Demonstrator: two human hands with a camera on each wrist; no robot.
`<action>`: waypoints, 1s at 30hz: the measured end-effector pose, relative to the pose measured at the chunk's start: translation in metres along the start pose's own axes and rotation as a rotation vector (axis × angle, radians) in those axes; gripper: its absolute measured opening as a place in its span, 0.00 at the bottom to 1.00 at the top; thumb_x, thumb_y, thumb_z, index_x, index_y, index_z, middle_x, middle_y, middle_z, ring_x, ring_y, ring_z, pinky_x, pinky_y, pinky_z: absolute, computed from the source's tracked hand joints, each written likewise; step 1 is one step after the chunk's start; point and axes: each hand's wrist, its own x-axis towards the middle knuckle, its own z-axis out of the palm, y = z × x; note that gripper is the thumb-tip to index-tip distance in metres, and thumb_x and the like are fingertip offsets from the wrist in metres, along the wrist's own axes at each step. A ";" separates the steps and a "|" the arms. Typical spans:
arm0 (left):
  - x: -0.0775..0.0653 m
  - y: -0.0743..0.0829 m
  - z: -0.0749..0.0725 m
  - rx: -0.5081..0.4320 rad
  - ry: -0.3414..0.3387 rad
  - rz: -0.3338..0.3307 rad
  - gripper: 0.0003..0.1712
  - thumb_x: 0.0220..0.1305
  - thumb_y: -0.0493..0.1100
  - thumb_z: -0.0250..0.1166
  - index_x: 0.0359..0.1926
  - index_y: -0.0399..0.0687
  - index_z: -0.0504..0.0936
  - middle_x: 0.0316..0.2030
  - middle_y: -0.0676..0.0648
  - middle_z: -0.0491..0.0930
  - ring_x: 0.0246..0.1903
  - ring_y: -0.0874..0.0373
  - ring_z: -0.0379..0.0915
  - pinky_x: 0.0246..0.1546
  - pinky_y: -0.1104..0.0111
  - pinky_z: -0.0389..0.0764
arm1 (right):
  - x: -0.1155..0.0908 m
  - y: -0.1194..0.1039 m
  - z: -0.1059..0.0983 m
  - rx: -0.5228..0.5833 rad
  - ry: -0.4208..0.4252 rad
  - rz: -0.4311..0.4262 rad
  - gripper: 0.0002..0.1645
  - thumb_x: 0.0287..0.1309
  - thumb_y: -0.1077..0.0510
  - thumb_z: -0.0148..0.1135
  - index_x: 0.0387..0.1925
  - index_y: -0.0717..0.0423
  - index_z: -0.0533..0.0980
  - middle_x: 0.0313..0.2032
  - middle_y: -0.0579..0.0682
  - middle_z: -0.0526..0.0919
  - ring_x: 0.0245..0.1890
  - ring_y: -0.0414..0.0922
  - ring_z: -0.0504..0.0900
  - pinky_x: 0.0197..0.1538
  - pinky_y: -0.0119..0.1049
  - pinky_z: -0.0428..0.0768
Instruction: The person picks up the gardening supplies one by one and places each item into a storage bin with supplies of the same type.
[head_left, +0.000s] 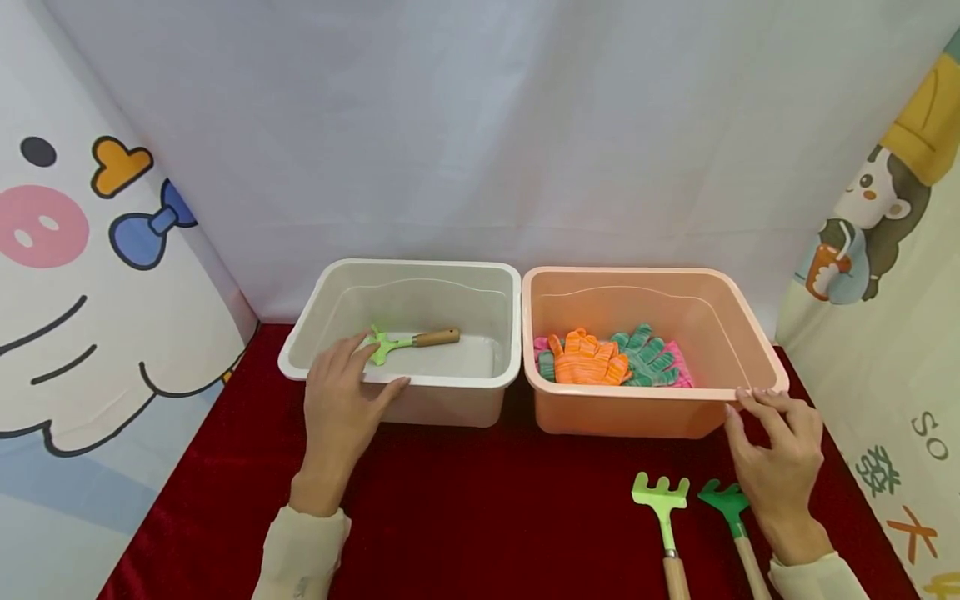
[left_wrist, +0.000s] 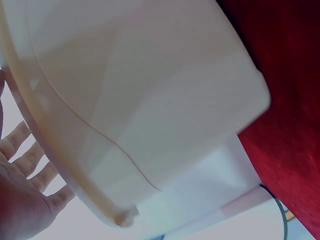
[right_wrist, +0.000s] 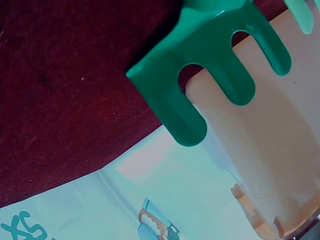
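My left hand point(head_left: 337, 408) reaches over the front rim of the white tub point(head_left: 442, 381), fingers fairly straight and thumb spread along the rim. Just past its fingertips, inside the tub, lies a light green garden tool point(head_left: 384, 343) with a wooden handle; the fingers overlap part of its head. At the front right corner of the orange tub point(head_left: 615, 412), my right hand point(head_left: 780, 450) pinches the rim, fingertips on top and thumb below. Below that hand a dark green hand rake point(head_left: 727, 502) lies on the red cloth, and a light green hand rake point(head_left: 662, 500) lies beside it.
Orange striped gloves point(head_left: 588, 358), green gloves point(head_left: 647, 358) and something pink point(head_left: 681, 367) lie in the orange tub. The two tubs stand side by side on the red cloth point(head_left: 480, 508), in front of a pale curtain point(head_left: 480, 167). Printed cloths hang at both sides.
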 end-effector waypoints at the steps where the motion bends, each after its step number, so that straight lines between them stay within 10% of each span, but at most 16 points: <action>1: -0.001 -0.004 -0.001 0.006 0.005 0.005 0.38 0.50 0.55 0.80 0.56 0.37 0.82 0.61 0.37 0.78 0.62 0.39 0.70 0.66 0.48 0.67 | 0.000 0.000 0.000 0.000 0.000 -0.001 0.34 0.64 0.42 0.66 0.35 0.75 0.84 0.35 0.76 0.79 0.39 0.73 0.71 0.61 0.18 0.62; 30: -0.025 -0.079 -0.023 0.063 0.113 0.063 0.31 0.51 0.52 0.80 0.47 0.33 0.83 0.50 0.32 0.78 0.50 0.36 0.77 0.52 0.42 0.81 | -0.005 0.008 0.001 -0.008 0.001 -0.005 0.32 0.63 0.43 0.66 0.36 0.74 0.84 0.36 0.75 0.80 0.40 0.73 0.72 0.61 0.19 0.61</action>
